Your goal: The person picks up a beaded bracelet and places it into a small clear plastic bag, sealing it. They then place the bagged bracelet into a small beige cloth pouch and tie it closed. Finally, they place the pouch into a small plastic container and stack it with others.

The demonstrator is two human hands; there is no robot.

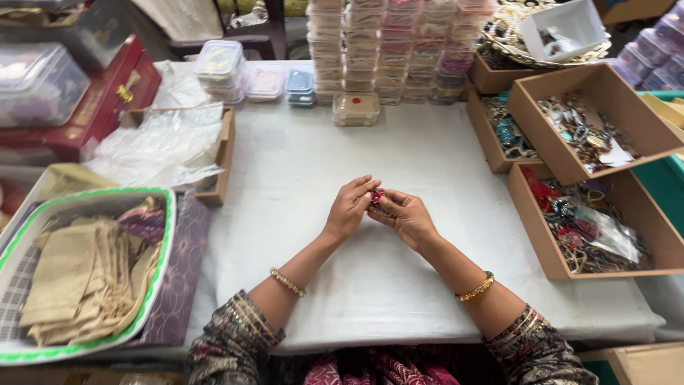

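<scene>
while both hands meet at table centre, the left hand (349, 208) and right hand (406, 217) pinch one small pink-red ornament (377, 197) between their fingertips, held just above the white table cloth (299, 171); fingers are curled round it, neither hand slack, tho the exact grip is too small to make out. each wrist carries a gold bangle (288, 282). far side, just beyond the hands: stacked clear plastic boxes (399, 50) in rows, w/ a single clear box (356, 108) standing in front, apart from the stack. right side: three open brown cardboard trays (605, 121) full of mixed jewellery, well apart from the hands. left side: a green-rimmed tray (164, 285) holding folded beige cloth pouches (78, 278), a shallow box of clear plastic bags (167, 146), and a red case (107, 93) behind. risks, as judged: the ornament is tiny and held by fingertips only, so a slip could drop it onto the cloth & let it roll toward the table edge nr the person's lap; too hard a squeeze could bend or snap a fine part; an elbow swung wide could nudge the nearest tray on the right; a far reach could topple the tall stacks, which look loosely piled.
</scene>
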